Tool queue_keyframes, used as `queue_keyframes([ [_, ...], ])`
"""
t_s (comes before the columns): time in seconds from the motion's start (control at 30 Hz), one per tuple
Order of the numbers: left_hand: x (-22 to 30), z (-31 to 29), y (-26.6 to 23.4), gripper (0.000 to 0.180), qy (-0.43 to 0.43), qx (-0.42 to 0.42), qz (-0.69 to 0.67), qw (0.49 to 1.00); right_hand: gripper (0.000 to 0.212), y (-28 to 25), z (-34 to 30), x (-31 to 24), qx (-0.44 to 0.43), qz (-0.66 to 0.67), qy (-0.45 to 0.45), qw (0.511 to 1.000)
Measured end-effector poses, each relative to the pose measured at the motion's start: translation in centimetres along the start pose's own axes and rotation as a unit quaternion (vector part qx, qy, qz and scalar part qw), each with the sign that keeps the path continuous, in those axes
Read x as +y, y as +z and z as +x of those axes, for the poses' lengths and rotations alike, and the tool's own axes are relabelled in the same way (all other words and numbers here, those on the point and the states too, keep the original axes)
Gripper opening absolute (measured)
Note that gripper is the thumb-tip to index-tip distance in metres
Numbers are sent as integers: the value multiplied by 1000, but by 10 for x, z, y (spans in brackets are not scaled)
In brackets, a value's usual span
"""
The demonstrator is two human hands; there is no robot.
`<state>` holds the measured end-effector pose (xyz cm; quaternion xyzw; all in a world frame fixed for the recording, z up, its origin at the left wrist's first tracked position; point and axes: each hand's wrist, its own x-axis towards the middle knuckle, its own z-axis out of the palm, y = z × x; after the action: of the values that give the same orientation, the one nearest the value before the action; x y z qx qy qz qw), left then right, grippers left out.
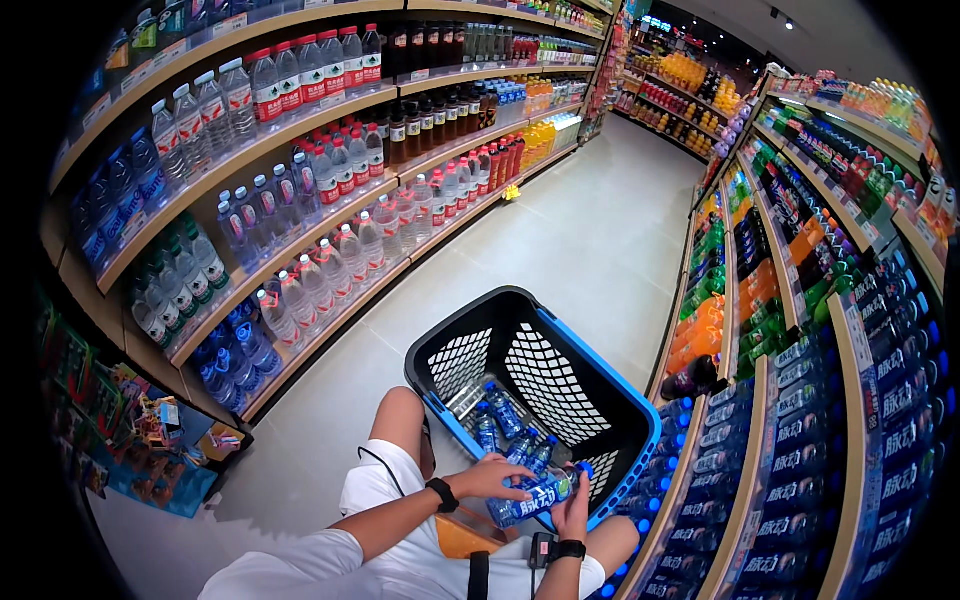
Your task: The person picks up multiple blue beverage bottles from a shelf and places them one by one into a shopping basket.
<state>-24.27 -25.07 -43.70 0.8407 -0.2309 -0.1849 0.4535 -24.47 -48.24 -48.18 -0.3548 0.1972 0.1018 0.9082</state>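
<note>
A blue-labelled drink bottle (538,500) lies tilted between my two hands, its blue cap pointing up and to the right. My left hand (492,478) curls over its lower end from the left. Near the cap end, my right hand (572,515) grips it from the right and below. Just under them stands a black shopping basket (580,345) with a blue rim and open lattice sides. Inside it lie several blue-capped bottles (505,412), partly hidden behind my hands and the held bottle.
Shelves of water bottles (330,165) line the left. On the right, close to my right arm, slanted racks hold more blue-capped bottles (700,480) and colourful soft drinks (705,310). A pale tiled aisle (590,200) runs ahead between them. Small packaged goods (165,420) hang at lower left.
</note>
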Motion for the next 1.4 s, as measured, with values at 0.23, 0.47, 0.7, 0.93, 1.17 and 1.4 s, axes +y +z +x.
queue_keyframes([
  [0.23,5,2,-4,57,0,-1,7,1000,45,-8,5,2,-1,0,-4,1000],
  [0.47,7,-1,-5,57,1,1,1,1000,45,1,0,1,5,1,3,1000],
  [0.7,8,16,-10,65,-13,-89,40,995,44,-1,0,-3,14,-19,-18,1000],
  [0.93,-12,21,-19,75,-57,-174,68,981,40,-1,8,4,8,-9,2,1000],
  [1.17,3,29,-19,83,-61,-218,52,973,42,-5,-1,-9,18,-9,-2,1000],
  [1.4,-2,17,-21,75,-54,-222,113,967,37,8,-9,-7,-19,54,-35,998],
])
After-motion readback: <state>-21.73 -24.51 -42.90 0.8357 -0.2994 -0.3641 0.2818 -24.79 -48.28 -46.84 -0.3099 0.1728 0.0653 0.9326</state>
